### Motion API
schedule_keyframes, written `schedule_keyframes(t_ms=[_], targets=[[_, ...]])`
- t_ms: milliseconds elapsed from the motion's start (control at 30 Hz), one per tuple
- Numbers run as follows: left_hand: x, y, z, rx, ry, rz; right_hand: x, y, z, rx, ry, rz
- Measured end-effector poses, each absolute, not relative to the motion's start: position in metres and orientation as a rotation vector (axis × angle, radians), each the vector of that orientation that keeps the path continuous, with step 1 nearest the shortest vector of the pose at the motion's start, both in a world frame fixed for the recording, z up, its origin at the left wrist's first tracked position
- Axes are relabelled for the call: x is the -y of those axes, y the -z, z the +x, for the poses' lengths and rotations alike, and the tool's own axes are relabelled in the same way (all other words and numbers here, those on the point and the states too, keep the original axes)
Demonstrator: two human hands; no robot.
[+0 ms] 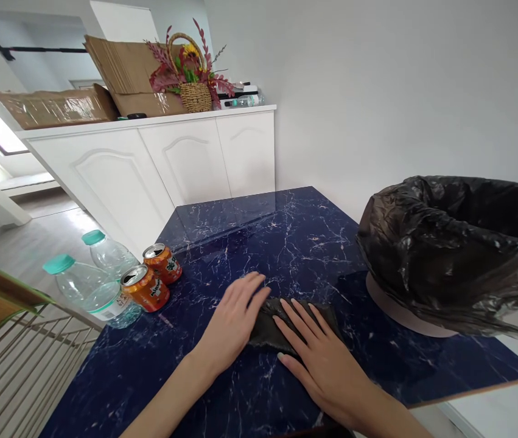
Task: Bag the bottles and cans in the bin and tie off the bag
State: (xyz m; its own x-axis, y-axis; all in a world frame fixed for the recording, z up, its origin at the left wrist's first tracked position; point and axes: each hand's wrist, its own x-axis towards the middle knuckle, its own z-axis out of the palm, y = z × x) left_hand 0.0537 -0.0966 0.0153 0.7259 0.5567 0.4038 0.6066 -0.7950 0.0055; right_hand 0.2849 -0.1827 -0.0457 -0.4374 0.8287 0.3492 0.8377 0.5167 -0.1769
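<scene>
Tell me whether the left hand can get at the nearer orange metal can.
Probably yes: only dark-blue marbled tabletop lies between the left hand and that can; the clear, teal-capped plastic bottles stand beyond it.

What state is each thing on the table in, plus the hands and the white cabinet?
Near bottle: capped, upright.
Far bottle: capped, upright.
Near can: opened, upright.
Far can: opened, upright.
Black sheet: lying flat.
Bin: upright, lined.
Bag: draped over the bin, mouth open.
Left hand: open, at the sheet's left edge.
Right hand: open, fingers spread on the sheet.
Cabinet: shut.
</scene>
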Motion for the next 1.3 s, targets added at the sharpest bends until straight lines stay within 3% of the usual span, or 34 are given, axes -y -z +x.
schedule_keyframes(t_ms=[100,367,1033,1300], targets=[[0.107,-0.021,0.066,0.701,0.532,-3.025,0.184,0.047,0.285,2.372,0.065,-1.357],[0.100,0.002,0.062,0.888,0.309,-3.094,0.182,0.047,0.283,2.367,0.049,-1.399],[0.072,0.005,0.038,0.802,0.376,-3.267,0.178,0.050,0.284,2.406,0.075,-1.440],[0.067,0.004,0.028,1.073,0.748,-3.232,0.207,0.031,0.281,2.327,0.069,-1.410]])
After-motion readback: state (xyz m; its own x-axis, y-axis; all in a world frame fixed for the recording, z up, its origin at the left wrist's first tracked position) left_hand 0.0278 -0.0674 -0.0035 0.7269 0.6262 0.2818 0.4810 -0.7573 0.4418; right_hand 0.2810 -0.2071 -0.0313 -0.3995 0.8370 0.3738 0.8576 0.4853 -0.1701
